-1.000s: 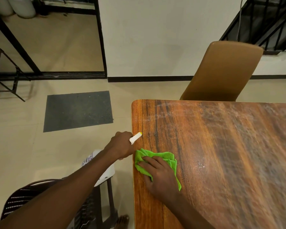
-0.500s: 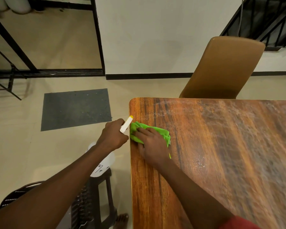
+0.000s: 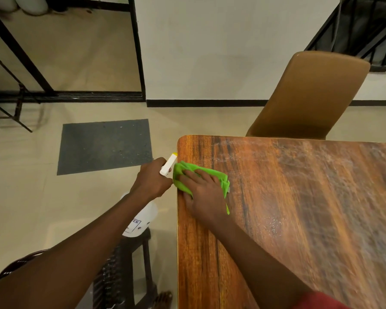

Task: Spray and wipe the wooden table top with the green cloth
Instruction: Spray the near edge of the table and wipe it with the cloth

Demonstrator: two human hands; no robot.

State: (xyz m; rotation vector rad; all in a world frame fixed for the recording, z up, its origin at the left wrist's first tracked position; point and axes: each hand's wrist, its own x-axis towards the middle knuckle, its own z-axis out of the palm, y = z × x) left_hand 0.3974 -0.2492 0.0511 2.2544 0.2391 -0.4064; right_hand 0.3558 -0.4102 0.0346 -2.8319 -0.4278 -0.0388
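Observation:
The wooden table top (image 3: 299, 208) fills the right half of the view, with faint spray streaks on it. A green cloth (image 3: 212, 175) lies bunched at the table's left edge near the far corner. My right hand (image 3: 204, 195) presses flat on the cloth with straight fingers. My left hand (image 3: 153, 181) grips a white spray bottle (image 3: 143, 216) just off the table's left edge; its yellow-tipped nozzle (image 3: 170, 162) points up beside the cloth.
A tan chair (image 3: 310, 94) stands behind the table's far edge. A dark plastic stool (image 3: 125, 270) sits on the floor below my left arm. A grey mat (image 3: 105, 146) lies on the tiled floor. A black metal frame (image 3: 6, 94) stands at far left.
My right hand slid the cloth away from me along the left edge toward the far corner. My left hand with the bottle moved the same way alongside it.

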